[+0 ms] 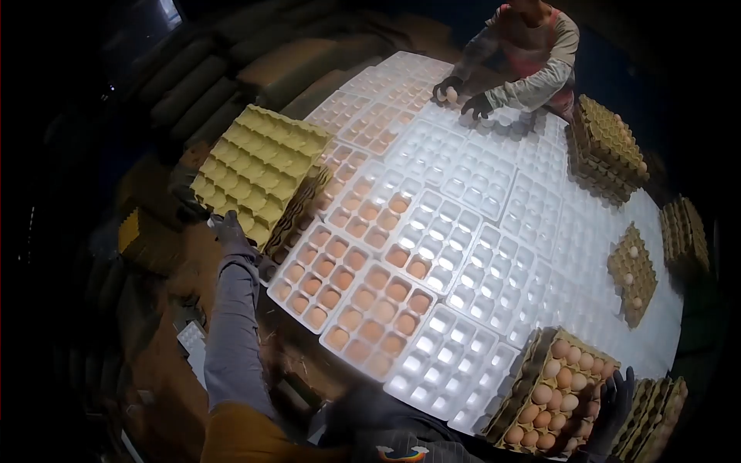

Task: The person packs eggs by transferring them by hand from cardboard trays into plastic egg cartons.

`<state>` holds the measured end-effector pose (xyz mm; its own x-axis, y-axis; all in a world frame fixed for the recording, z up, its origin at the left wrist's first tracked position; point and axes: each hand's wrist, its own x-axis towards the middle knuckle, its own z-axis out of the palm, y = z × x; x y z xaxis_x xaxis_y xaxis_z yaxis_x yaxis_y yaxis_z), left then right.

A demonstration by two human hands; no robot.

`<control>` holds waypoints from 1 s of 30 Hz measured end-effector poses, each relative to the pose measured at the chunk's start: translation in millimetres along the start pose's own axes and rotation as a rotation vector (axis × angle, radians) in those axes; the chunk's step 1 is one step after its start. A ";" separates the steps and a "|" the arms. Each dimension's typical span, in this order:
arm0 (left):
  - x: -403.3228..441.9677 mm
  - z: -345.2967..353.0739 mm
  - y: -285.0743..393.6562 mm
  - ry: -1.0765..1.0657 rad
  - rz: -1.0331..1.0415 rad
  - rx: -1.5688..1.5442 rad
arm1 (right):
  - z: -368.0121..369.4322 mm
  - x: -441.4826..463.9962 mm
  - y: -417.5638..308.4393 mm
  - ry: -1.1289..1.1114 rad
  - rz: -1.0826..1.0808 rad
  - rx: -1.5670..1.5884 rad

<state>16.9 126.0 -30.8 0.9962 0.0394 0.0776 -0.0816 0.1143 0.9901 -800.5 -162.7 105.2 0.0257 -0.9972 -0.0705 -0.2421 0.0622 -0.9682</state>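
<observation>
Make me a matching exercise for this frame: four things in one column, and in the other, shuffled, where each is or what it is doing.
Things
1. Wearer's left hand
2. Wearer's right hand
3. Co-worker
4. Egg tray with just a few eggs

Places and states
A. Holding an egg over the clear plastic trays
B. At the side of a cardboard tray filled with eggs
C. Lying flat, away from both of the wearer's hands
D. At the lower edge of an empty yellow tray

Right pairs: 1-D; 2-B; 3-A; 4-C
</observation>
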 end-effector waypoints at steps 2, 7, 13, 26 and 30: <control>37.6 -9.0 -20.7 0.042 0.011 0.042 | 56.1 -6.5 -25.5 -0.097 -0.083 -0.046; 68.5 -6.2 -72.2 0.066 0.089 0.048 | 134.6 -21.3 -47.2 -0.202 0.020 -0.090; 73.9 -11.1 -99.4 0.033 0.118 -0.225 | 174.8 -38.7 -55.0 -0.229 0.107 0.017; -178.2 10.8 50.5 -0.146 0.519 0.517 | 82.8 -22.6 -23.5 -0.100 -0.053 -0.062; -325.6 118.7 62.5 -0.871 0.191 0.350 | 48.5 26.7 3.3 -0.250 -0.044 -0.307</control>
<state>-308.9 2.5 19.7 0.6511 -0.7415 0.1619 -0.3723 -0.1261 0.9195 -753.6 -187.1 88.5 0.2688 -0.9552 -0.1238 -0.5133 -0.0333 -0.8576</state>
